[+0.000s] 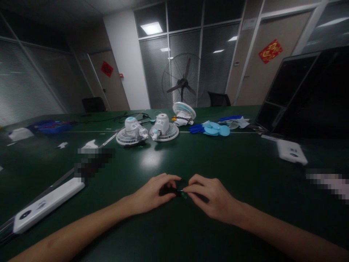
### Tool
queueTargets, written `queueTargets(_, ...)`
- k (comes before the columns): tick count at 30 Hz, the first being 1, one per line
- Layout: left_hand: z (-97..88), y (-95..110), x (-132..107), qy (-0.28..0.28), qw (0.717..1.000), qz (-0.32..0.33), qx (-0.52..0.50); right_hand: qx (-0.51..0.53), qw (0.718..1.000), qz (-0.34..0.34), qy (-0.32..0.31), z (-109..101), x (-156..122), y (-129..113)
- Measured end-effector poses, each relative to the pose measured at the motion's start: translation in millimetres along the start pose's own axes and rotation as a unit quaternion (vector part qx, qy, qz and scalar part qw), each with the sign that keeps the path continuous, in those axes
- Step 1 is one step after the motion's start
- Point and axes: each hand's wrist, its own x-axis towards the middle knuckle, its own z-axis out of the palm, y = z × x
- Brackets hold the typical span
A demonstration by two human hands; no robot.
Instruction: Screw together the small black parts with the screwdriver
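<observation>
My left hand and my right hand rest close together on the dark green table, fingers curled. Between their fingertips sits a small dark object, pinched from both sides; I cannot make out what it is. Farther back lie three small white fan heads: one face down on the left, one beside it, one tilted behind. Light blue fan blades lie to their right.
A white flat device lies at the left near the table edge, another white device at the right. A large dark monitor stands at the right. A standing floor fan and chairs are behind the table.
</observation>
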Motion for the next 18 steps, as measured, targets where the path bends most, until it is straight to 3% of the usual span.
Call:
queueTargets(9, 0.0, 11, -2, -0.017, 0.994, 0.090, 0.060, 0.004, 0.996, 0.034, 0.077, 1, -1, 4)
queueTargets(14, -3.6, 10, -3, -0.026, 0.993, 0.090, 0.074, 0.037, 0.990, 0.022, 0.132, -5, -1, 0)
queueTargets(18, -4.2, 17, -3, -0.090, 0.978, 0.143, 0.125, 0.035, 0.977, 0.035, 0.209, -9, -2, -1)
